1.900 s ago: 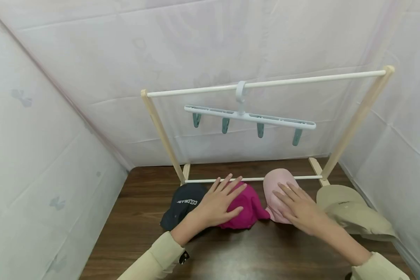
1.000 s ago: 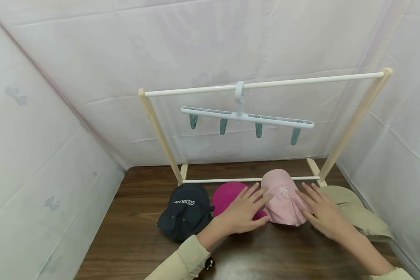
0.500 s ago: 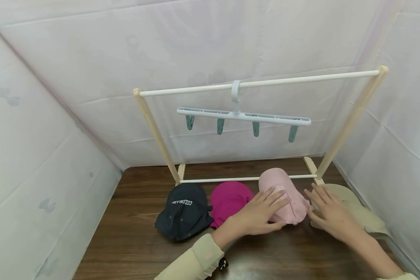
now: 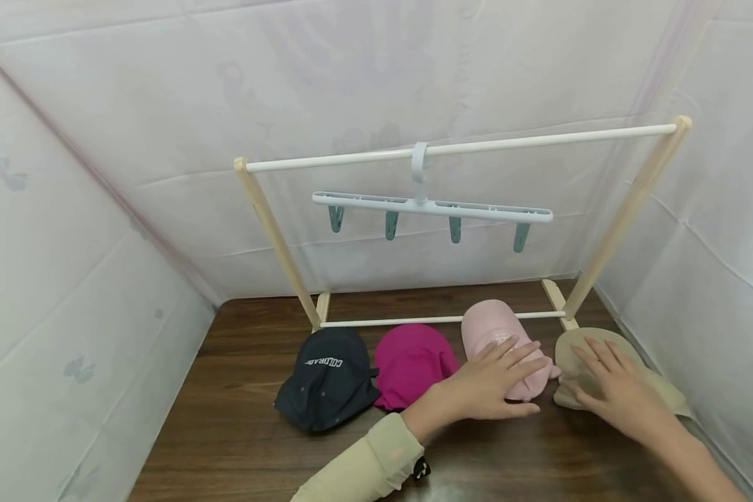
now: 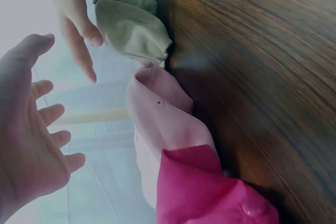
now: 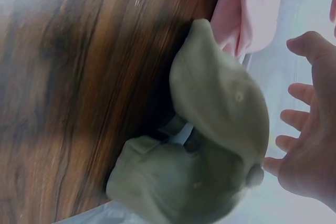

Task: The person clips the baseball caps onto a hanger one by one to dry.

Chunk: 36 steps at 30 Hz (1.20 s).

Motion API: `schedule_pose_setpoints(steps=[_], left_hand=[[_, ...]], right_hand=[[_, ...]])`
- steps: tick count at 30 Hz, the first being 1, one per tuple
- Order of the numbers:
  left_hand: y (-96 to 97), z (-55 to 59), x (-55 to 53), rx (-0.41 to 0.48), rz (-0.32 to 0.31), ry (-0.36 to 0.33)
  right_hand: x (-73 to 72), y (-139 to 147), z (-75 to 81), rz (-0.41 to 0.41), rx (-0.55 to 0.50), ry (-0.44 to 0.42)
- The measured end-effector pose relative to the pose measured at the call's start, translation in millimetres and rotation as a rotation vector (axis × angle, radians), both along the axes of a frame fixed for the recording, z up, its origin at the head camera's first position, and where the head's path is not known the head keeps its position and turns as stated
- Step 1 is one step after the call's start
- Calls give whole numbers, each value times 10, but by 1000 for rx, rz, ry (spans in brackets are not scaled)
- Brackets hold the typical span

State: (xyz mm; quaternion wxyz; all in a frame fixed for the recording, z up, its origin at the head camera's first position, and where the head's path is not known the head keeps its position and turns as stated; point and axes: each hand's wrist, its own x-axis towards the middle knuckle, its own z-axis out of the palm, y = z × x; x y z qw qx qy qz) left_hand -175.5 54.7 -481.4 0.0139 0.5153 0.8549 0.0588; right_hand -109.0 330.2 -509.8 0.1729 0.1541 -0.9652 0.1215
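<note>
My left hand point(image 4: 492, 380) hovers with spread fingers over the pink baseball cap point(image 4: 486, 321), hiding part of its white lettering. The left wrist view shows space between that hand and the caps. My right hand point(image 4: 621, 387) is held flat above the khaki cap point(image 4: 567, 348); its fingers are extended and grip nothing in the right wrist view. A magenta cap point(image 4: 408, 362) lies left of the pink one. Furthest left is a navy cap point(image 4: 329, 383) with white COLORADO-like lettering, partly unreadable. All the caps sit in a row on the brown wooden table point(image 4: 226, 418).
Behind the caps stands a rack with wooden legs point(image 4: 276, 237) and a white top rail point(image 4: 527, 142). A pale blue hanger point(image 4: 420, 204) with several teal clips point(image 4: 454, 229) hangs from it. White fabric walls point(image 4: 132, 84) enclose the back and sides.
Both hands have moved right: the left from over the magenta cap to over the pink one, the right from the pink cap to the khaki one. The caps stay in place; the view shifts slightly.
</note>
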Motion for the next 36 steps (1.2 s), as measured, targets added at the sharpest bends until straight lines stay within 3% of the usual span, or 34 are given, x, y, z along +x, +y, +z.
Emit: schedule_pose_setpoints(steps=[5, 12, 25, 36], left_hand=[[101, 43, 10, -5, 10, -23], [231, 67, -42, -5, 10, -28], [605, -44, -144, 4, -79, 164], [927, -237, -88, 129, -123, 44]], right_hand=[[54, 102, 0, -27, 41, -4], [133, 212, -1, -57, 56, -75], [225, 505, -116, -50, 29, -19], [275, 555, -149, -70, 35, -29]])
